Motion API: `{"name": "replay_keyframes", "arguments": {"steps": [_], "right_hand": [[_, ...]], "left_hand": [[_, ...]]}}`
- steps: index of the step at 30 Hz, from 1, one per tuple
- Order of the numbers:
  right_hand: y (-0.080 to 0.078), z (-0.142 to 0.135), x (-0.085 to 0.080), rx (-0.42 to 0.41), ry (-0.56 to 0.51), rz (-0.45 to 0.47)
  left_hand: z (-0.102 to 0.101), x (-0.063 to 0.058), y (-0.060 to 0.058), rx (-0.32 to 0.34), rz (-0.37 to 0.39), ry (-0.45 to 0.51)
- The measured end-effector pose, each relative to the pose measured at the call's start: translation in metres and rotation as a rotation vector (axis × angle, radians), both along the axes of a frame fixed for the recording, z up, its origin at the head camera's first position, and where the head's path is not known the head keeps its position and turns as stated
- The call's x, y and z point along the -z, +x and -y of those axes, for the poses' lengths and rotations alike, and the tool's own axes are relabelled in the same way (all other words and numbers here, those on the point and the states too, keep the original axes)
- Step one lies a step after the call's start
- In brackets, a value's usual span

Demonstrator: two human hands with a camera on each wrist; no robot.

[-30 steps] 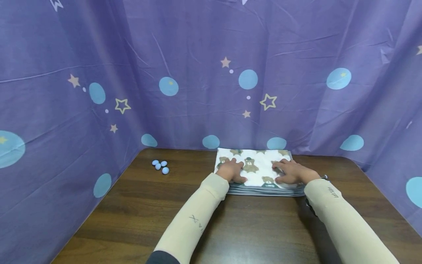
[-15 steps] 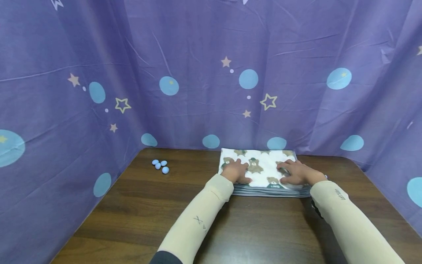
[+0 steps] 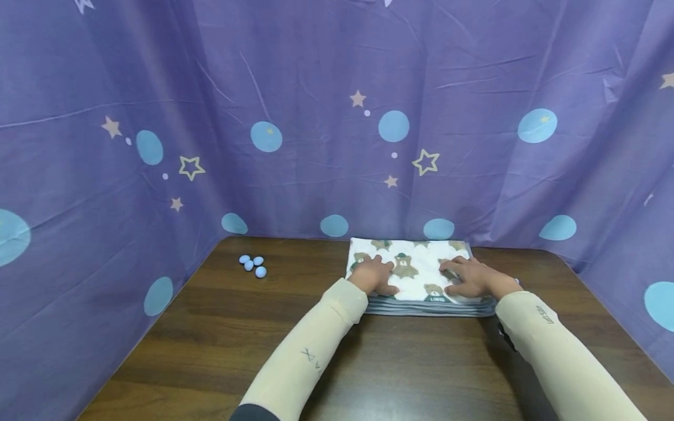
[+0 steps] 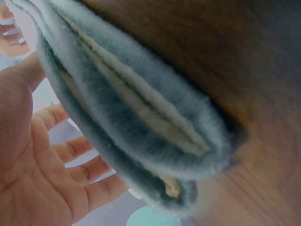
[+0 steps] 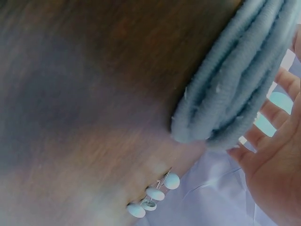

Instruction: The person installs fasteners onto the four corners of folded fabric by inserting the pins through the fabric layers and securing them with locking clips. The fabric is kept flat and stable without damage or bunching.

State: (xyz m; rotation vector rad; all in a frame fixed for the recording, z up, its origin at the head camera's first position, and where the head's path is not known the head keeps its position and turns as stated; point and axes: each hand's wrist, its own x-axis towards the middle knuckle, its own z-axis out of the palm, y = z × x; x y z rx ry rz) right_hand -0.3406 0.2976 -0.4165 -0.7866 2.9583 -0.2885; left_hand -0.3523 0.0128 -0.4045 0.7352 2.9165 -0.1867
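Observation:
A folded blanket [image 3: 416, 279], white with brown bears on top and grey-blue on its other face, lies flat near the table's back edge. Its stacked folds [image 3: 432, 308] face the front. My left hand [image 3: 372, 275] rests on the left part of the blanket with fingers spread; my right hand [image 3: 473, 277] rests likewise on the right part. In the left wrist view the rounded fold ends [image 4: 155, 113] show beside my open palm [image 4: 42, 174]. The right wrist view shows the opposite fold ends [image 5: 225, 89] with my fingers [image 5: 275, 113] along the upper layer.
Several small light-blue round heads [image 3: 260, 272] sit on the brown wooden table [image 3: 210, 339] at the back left. In the right wrist view several pale-headed pins or clips [image 5: 155, 193] lie near the table edge beyond the blanket. A purple curtain [image 3: 295, 187] hangs behind.
The blanket has slid slightly right with both hands on it between the first and second frames, and has stayed there since. The head view has shifted a little.

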Motion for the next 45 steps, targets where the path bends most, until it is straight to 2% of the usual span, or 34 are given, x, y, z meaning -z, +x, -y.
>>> {"name": "replay_keyframes", "arguments": {"steps": [7, 14, 22, 30, 45], "right_hand": [[0.002, 0.002, 0.002, 0.01, 0.029, 0.004], [0.008, 0.001, 0.006, 0.006, 0.015, -0.027], [0.016, 0.005, 0.005, -0.041, 0.013, -0.058], [0.023, 0.008, 0.005, -0.045, 0.026, -0.08], [0.034, 0.01, 0.008, -0.066, 0.038, -0.091]], "left_hand": [[0.005, -0.006, 0.004, -0.002, 0.051, -0.014], [0.006, -0.002, 0.0, 0.014, 0.054, -0.032], [0.011, -0.003, 0.007, 0.039, 0.063, -0.03], [0.016, -0.005, 0.014, 0.068, 0.055, -0.079], [0.024, -0.008, 0.024, 0.079, 0.08, -0.102]]}}
